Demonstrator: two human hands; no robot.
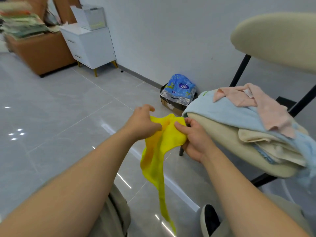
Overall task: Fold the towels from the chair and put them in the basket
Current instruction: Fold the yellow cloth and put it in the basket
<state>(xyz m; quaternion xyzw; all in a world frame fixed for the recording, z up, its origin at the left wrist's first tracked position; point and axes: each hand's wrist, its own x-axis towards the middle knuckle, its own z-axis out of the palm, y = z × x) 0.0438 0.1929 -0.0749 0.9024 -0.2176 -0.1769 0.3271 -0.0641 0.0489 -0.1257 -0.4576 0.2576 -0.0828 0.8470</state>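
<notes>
Grey tiled floor (51,103), mid-chore: fingers (179,126) of the left hand (142,123) and right hand (195,139) pinch the bunched top edge of a thin yellow cloth towel (158,156), which dangles toward six o'clock. Light and limp, it likely needs corner grips. At three o'clock, a cream padded chair (277,36) carries pale blue and pink towels (222,110). No basket shows.

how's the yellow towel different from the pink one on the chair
The yellow towel is held in the air by the left hand and right hand; the pink towel lies untouched on the pile on the chair. The yellow towel hangs in a long bunched strip; the pink towel is spread crumpled over a light blue towel. Both are unfolded.
</notes>
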